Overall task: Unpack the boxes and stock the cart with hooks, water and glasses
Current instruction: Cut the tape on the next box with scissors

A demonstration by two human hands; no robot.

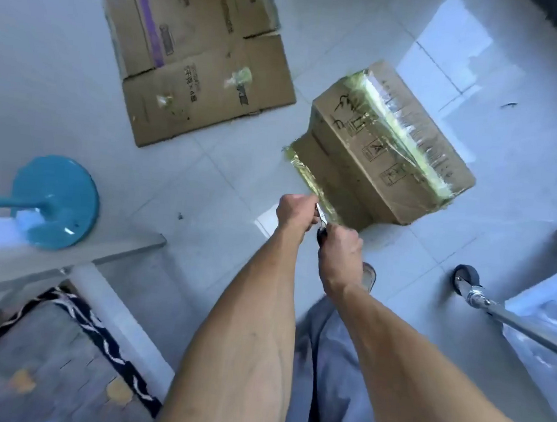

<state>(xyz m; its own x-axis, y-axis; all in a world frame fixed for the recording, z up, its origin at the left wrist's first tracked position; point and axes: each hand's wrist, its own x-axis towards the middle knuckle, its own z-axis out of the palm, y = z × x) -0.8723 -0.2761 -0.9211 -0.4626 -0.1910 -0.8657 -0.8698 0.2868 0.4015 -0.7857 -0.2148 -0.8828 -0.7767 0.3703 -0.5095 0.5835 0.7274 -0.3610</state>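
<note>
1. On tiled floor, centre-right: sealed cardboard box (387, 143), taped w/ yellowish tape; looks stiff, prob. heavy, maybe fragile. Lift by bottom edges.
2. Left hand (293, 212) pinches loose tape end at box corner.
3. Right hand (339, 246) grips small cutter (321, 216), blade at tape.

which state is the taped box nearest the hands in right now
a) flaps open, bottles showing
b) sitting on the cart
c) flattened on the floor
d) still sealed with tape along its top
d: the taped box stands on the floor with shiny tape running unbroken along its top and down its near end, while both hands, left hand and right hand, hold a small tool just in front of it.
</note>
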